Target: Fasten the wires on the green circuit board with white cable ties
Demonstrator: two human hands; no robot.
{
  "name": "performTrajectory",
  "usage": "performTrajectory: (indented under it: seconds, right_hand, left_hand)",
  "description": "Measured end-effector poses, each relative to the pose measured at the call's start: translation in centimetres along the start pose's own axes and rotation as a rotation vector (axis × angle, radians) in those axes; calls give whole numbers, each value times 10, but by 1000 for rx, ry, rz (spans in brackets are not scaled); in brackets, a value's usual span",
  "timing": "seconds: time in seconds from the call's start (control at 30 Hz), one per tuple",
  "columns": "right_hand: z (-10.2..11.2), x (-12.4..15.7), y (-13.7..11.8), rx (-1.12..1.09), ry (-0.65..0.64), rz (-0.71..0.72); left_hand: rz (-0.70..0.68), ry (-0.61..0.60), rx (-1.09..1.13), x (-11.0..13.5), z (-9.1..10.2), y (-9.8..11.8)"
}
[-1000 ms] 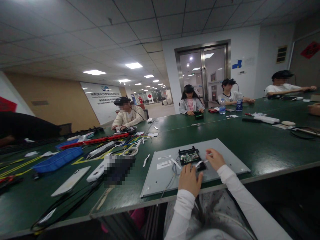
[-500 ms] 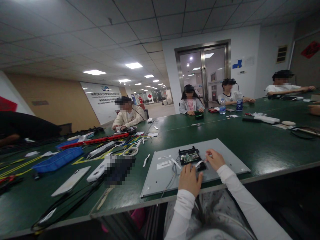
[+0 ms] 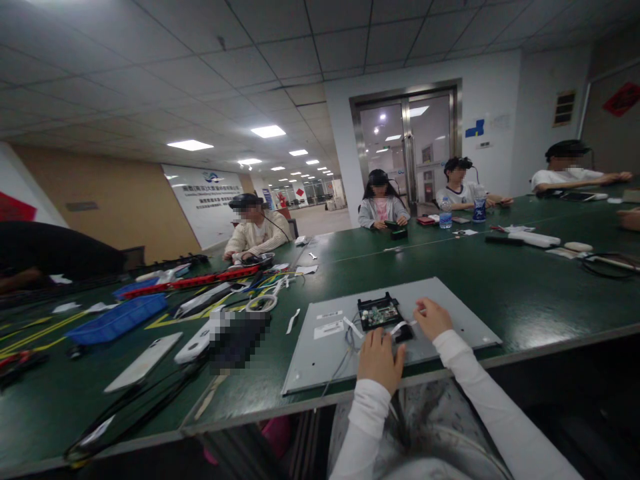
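A grey metal panel [image 3: 450, 307] lies flat on the green table in front of me, with a small black-framed circuit board [image 3: 379, 312] mounted on it. My left hand [image 3: 380, 360] rests on the panel just below the board, fingers lying close together on a white ribbon cable [image 3: 353, 327]. To the right of the board, my right hand [image 3: 431, 318] has its fingers curled, pinching a thin white strip. What lies under my left fingers is hidden.
A blue tray [image 3: 116, 319], a white phone [image 3: 143, 362], a red power strip [image 3: 190, 281], cables and a blurred dark item lie left of the panel. Other people sit around the green table [image 3: 540, 293]. A water bottle [image 3: 445, 213] stands at the far side.
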State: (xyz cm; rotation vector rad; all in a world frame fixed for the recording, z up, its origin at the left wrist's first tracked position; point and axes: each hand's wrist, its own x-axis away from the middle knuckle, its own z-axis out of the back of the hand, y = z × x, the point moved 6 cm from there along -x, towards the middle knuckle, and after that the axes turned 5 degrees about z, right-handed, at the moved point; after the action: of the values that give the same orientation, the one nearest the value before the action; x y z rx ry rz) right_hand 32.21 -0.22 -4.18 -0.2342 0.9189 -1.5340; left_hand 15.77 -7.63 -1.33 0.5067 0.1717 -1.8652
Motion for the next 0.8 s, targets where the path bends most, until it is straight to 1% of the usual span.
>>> performTrajectory:
  seconds: [0.17,0.27,0.33,0.4,0.47,0.57,0.63,0.7,0.8]
  right_hand:
    - [6,5,-9,196,17,4]
    - [6,7,-10,236,-5,-12]
    - [5,7,-9,246,-19,-18]
    - [4,7,-9,261,-39,-17]
    - [4,7,-8,289,-64,-14]
    - [6,6,-1,353,-95,-25]
    - [10,5,9,400,-106,-51]
    - [18,4,24,442,-117,-101]
    - [35,3,54,494,-127,-203]
  left_hand:
    - [11,51,-8,3,5,5]
    - [10,121,-25,4,19,7]
    - [30,181,-50,5,33,0]
    - [96,233,-96,6,45,-18]
    - [207,255,-165,10,53,-47]
    - [430,224,-274,23,56,-101]
    - [544,191,-312,35,54,-132]
    - [555,144,-309,43,49,-149]
    - [552,92,-270,47,45,-158]
